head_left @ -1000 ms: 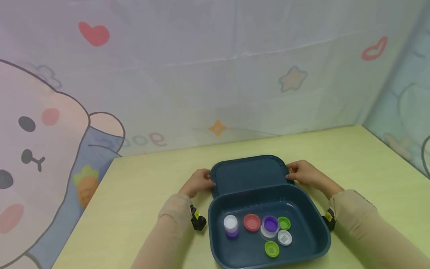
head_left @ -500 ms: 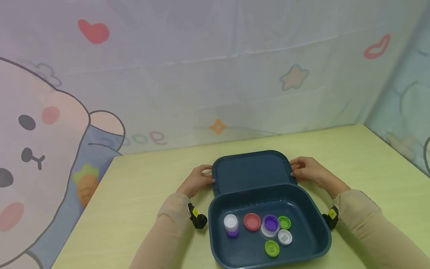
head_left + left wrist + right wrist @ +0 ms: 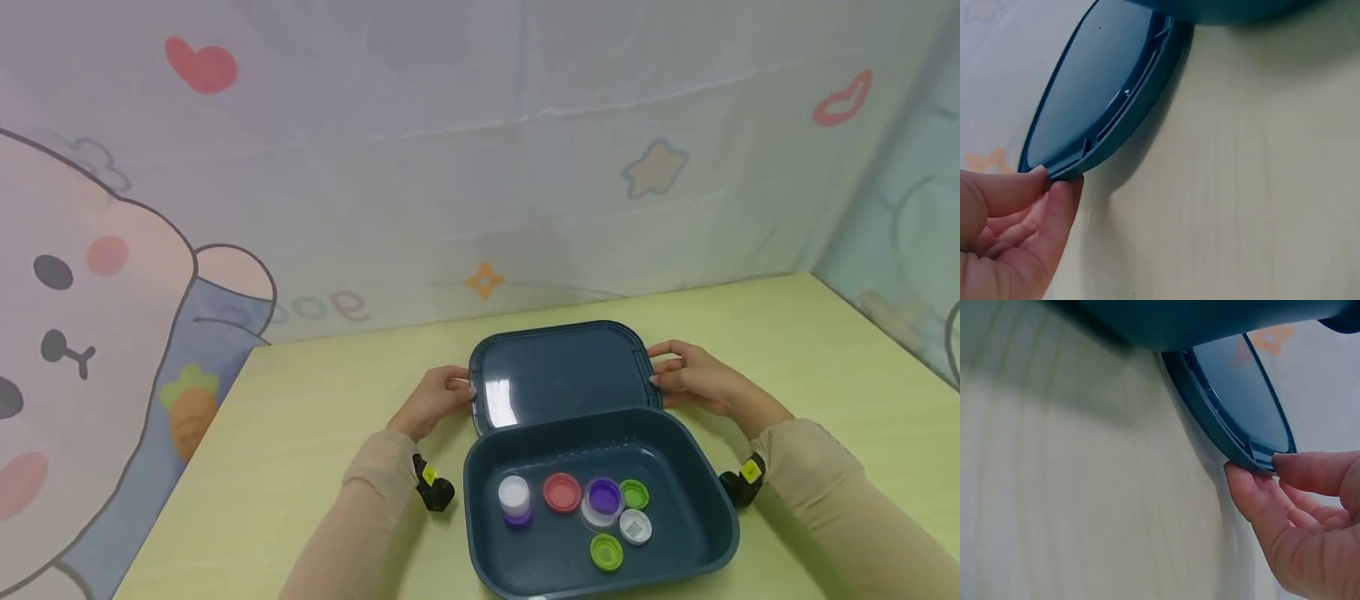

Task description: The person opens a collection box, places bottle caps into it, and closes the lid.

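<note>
A dark teal lid (image 3: 566, 371) is tilted up behind the matching open box (image 3: 592, 425), its inner face with the rim groove showing. My left hand (image 3: 435, 402) pinches the lid's left edge; in the left wrist view the thumb lies on top and the fingers (image 3: 1063, 206) underneath. On the opposite edge my right hand (image 3: 701, 383) pinches the lid the same way, as the right wrist view shows with its thumb (image 3: 1310, 470) over the rim. The lid's near edge is hidden behind the box wall.
Inside the box lie a white-capped jar (image 3: 514, 495), a red lid (image 3: 562, 493), a purple piece (image 3: 603, 496) on a clear one, a white cap (image 3: 635, 527) and green caps (image 3: 606, 552). The yellow table (image 3: 322, 417) meets a printed cloth backdrop (image 3: 420, 167).
The lid's far edge has risen, tilting it more upright, and a bright reflection now shows on it. Both hands have moved up slightly with it. The box and its contents stay put.
</note>
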Demonstrator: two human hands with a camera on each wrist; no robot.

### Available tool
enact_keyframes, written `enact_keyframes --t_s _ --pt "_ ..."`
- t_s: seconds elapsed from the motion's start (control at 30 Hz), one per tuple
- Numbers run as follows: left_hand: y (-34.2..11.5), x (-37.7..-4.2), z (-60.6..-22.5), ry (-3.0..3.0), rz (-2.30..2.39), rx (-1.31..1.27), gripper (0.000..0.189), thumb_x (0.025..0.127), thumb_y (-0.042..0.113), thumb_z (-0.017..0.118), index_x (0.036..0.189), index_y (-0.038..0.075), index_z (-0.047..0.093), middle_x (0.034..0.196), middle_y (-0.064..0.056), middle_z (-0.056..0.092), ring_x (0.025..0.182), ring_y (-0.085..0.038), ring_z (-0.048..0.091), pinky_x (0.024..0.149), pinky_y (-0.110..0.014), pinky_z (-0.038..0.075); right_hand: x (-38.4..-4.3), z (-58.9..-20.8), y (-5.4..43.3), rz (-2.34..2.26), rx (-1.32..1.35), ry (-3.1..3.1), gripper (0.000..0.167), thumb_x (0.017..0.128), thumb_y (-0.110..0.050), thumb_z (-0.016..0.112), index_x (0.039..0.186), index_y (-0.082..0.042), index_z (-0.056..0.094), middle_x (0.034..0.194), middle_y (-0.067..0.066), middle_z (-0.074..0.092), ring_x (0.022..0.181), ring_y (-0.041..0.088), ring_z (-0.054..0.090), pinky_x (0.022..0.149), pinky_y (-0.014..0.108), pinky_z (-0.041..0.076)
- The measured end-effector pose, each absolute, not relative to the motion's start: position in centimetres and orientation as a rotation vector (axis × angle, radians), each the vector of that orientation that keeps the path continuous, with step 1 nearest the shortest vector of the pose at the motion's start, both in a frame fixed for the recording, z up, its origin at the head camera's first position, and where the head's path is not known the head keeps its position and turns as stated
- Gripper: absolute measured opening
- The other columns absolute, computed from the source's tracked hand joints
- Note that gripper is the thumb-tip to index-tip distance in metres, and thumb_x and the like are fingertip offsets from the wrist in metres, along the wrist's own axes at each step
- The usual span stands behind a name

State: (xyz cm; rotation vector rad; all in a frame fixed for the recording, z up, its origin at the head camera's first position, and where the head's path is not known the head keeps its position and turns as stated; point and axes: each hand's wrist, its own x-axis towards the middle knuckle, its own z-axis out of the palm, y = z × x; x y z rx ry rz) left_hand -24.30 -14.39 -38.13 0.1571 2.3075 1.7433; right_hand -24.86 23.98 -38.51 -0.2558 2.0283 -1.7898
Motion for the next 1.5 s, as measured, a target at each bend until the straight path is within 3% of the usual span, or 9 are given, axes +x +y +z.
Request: enact_keyframes --t_s 0.23,0.4,0.5,0.63,1.03,1.33,1.5 --pt "-15.2 -24.3 -37.6 2.254 1.735 0.276 0.040 0.092 -0.003 0.052 0.130 -0.008 0.042 0.105 -0.022 0.060 0.084 -0.018 0.062 0.084 -0.036 0.051 -24.7 -38.0 24.3 -1.875 -0.300 1.957 0.049 0.094 -0.004 0.051 0.135 0.008 0.026 0.093 0.001 0.064 0.083 0.016 0.065 0.073 0.032 0.055" --pt "-16.2 -24.0 -37.2 2.126 1.739 0.412 0.045 0.094 -0.001 0.049 0.136 -0.001 0.034 0.106 -0.020 0.060 0.086 -0.019 0.063 0.086 -0.039 0.050 -24.7 -37.9 24.8 -1.989 -0.386 1.867 0.024 0.093 -0.003 0.053 0.115 -0.013 0.057 0.094 -0.002 0.068 0.085 0.014 0.065 0.075 0.030 0.054" --pt "-16.6 -23.7 -36.8 2.106 1.736 0.516 0.046 0.095 0.001 0.049 0.138 0.002 0.034 0.109 -0.019 0.059 0.091 -0.021 0.062 0.088 -0.041 0.049 -24.6 -37.8 25.1 -2.045 -0.458 1.836 0.027 0.093 -0.002 0.053 0.107 -0.023 0.062 0.096 -0.002 0.068 0.088 0.013 0.065 0.076 0.028 0.054" --pt "-16.9 -23.1 -36.2 2.109 1.732 0.617 0.043 0.095 0.001 0.049 0.136 0.003 0.037 0.113 -0.019 0.057 0.097 -0.024 0.061 0.088 -0.041 0.049 -24.5 -37.4 25.3 -2.053 -0.527 1.835 0.030 0.093 -0.002 0.053 0.110 -0.026 0.061 0.099 -0.002 0.067 0.091 0.013 0.064 0.079 0.027 0.053" --pt "-17.3 -20.4 -33.8 2.208 1.736 0.772 0.037 0.089 -0.001 0.058 0.125 0.003 0.050 0.113 -0.016 0.058 0.101 -0.028 0.060 0.084 -0.040 0.051 -23.0 -35.7 26.2 -1.944 -0.955 1.871 0.038 0.092 0.010 0.046 0.118 -0.013 0.062 0.108 0.000 0.066 0.097 0.013 0.063 0.085 0.027 0.050" --pt "-17.0 -18.7 -32.5 2.215 1.645 0.912 0.030 0.086 0.001 0.063 0.116 0.005 0.062 0.110 -0.009 0.063 0.106 -0.025 0.058 0.085 -0.038 0.051 -21.2 -34.6 27.5 -1.802 -1.058 2.120 0.035 0.088 0.014 0.051 0.113 -0.006 0.065 0.104 -0.001 0.068 0.094 0.014 0.064 0.081 0.024 0.051" --pt "-17.2 -17.6 -31.8 2.210 1.633 0.920 0.025 0.086 -0.001 0.063 0.111 0.005 0.065 0.110 -0.011 0.061 0.105 -0.026 0.058 0.085 -0.037 0.051 -20.0 -34.8 27.7 -1.780 -1.072 2.209 0.035 0.084 0.016 0.055 0.109 -0.004 0.069 0.105 -0.003 0.068 0.092 0.011 0.062 0.077 0.023 0.052"
